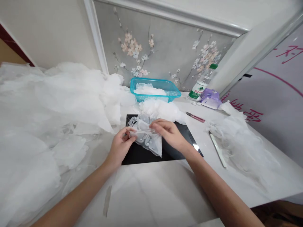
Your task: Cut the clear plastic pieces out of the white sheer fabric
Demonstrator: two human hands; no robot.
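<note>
Over a black mat (pixel 139 154) on the white table, both hands hold a small sheer white fabric piece (pixel 148 137) with small beads on it. My left hand (pixel 120 146) pinches its left edge with thumb and fingers closed. My right hand (pixel 168 132) grips its top right edge, fingers curled over it. The piece hangs down between the hands, just above the mat.
A big heap of white tulle (pixel 47 119) fills the left side. A turquoise basket (pixel 153 89) with white pieces stands behind, a white fluffy bundle (pixel 161 108) before it. A bottle (pixel 201 83), purple object (pixel 210 97), red tool (pixel 195 117), flat stick (pixel 217 149) and more tulle (pixel 239 142) lie at right.
</note>
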